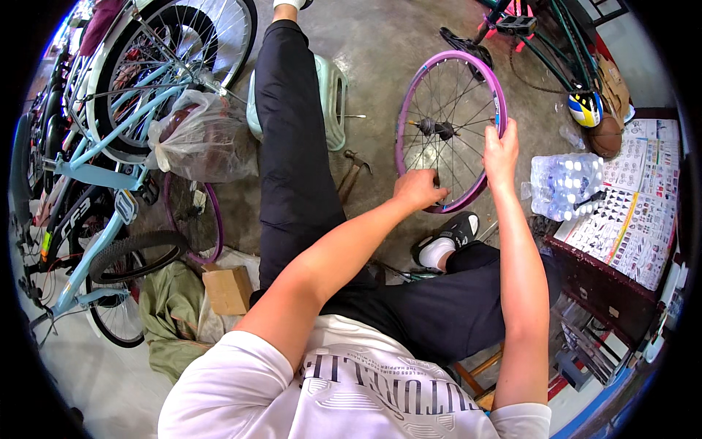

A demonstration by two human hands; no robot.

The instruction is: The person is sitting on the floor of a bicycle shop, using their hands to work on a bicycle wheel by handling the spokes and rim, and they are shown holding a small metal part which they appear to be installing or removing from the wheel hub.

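A bicycle wheel with a purple rim [499, 96], thin spokes and a black hub [436, 129] is held up in front of me, with no tyre on it. My right hand [501, 154] is closed round the rim at its right side. At the wheel's lower left, my left hand [420, 189] reaches in by the rim and spokes, its fingers curled together. A small dark bit shows at those fingertips, too small to name. My shoe [457, 230] is just below the wheel.
A hammer [352, 174] lies on the floor beside a pale green stool [333, 102]. Bicycles [110, 175] and a bagged bundle [205, 135] crowd the left. Bottled water [563, 186] and a paper-covered table [632, 212] are at right. A cardboard box [227, 290] sits lower left.
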